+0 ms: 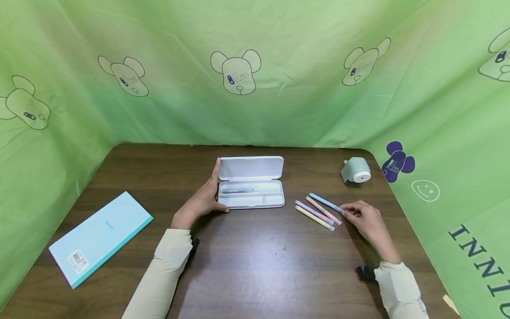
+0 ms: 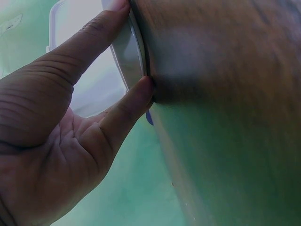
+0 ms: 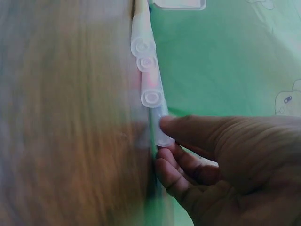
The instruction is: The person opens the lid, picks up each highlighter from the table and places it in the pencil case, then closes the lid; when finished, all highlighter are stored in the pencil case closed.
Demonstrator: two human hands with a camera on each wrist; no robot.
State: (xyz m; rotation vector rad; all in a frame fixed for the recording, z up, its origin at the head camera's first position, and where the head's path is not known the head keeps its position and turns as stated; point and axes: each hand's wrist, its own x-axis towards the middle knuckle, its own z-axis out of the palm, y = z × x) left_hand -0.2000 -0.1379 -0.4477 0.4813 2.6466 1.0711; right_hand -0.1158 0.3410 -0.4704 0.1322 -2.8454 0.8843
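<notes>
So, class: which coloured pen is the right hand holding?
The blue pen, topmost in the head view, its end pinched by the right hand; the pink pen, purple pen and yellow pen lie unheld.

There are four markers (image 1: 324,202), one case (image 1: 251,168), one notebook (image 1: 101,241), one sharpener (image 1: 354,169), apparently one pen (image 1: 239,191).

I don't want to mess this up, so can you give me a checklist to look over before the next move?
1. Pencil case open: ok, its lid is folded back.
2. Left hand at the case: ok, it touches the left side.
3. Right hand on the blue pen: ok, it pinches one end.
4. Blue pen fully off the table: cannot tell.
5. All colored pens inside the case: not ok, the yellow pen, purple pen and pink pen lie outside, as does the blue one.
</notes>
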